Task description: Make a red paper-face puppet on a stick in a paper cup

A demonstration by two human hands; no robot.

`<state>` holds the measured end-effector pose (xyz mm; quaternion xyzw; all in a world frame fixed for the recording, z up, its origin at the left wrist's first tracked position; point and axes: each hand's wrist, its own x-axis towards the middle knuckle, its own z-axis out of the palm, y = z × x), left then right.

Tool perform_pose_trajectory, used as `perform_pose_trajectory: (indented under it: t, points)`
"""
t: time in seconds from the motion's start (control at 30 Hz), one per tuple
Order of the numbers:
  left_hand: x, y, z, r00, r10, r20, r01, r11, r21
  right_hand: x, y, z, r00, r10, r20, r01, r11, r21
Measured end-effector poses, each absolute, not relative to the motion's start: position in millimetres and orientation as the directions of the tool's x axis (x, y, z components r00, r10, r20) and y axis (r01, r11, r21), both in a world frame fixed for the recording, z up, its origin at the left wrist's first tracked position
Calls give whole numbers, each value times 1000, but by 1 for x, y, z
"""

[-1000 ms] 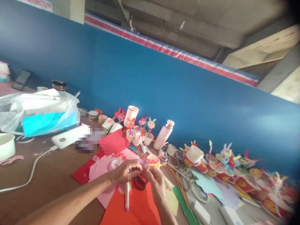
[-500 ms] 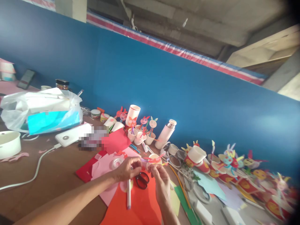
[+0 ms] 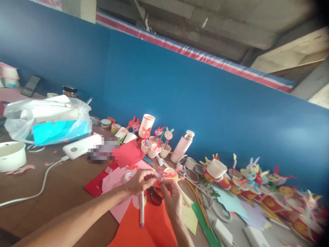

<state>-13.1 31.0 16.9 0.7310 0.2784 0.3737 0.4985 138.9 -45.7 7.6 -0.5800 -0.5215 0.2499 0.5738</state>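
Over the orange-red paper (image 3: 151, 230), my left hand (image 3: 141, 181) has its fingers pinched on a thin purple strip near a paper cup. My right hand (image 3: 171, 193) is closed just to the right, fingertips pressed together; what they hold is too small to make out. Black-handled scissors (image 3: 156, 196) lie between and below the hands. A white marker (image 3: 142, 209) rests on the paper under my left wrist. Behind my fingertips stands the paper cup (image 3: 171, 172) with red and purple strips over its rim.
Small cups with paper rabbit heads (image 3: 168, 134) and a white thermos (image 3: 182, 146) stand along the blue wall. More decorated cups (image 3: 275, 202) line the right. A plastic bag (image 3: 48, 118), a power bank (image 3: 82, 146) and a white bowl (image 3: 12, 156) are on the left.
My right hand has moved slightly left, closer to my left hand. More of the pale stick to its right now shows. The whole view has shifted slightly.
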Motion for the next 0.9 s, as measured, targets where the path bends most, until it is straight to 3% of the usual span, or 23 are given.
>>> perform_pose_trajectory:
  t: [0.17, 0.47, 0.9]
  points:
    - [-15, 48, 12, 434, 877, 208, 69, -262, 963, 141, -42, 6, 346, 874, 341, 370, 207, -906]
    - [-4, 47, 7, 528, 844, 92, 84, -160, 983, 135, -43, 1, 317, 881, 351, 426, 198, -883]
    - [3, 48, 4, 535, 842, 66, 25, -95, 995, 129, -31, 3, 351, 853, 386, 460, 202, -865]
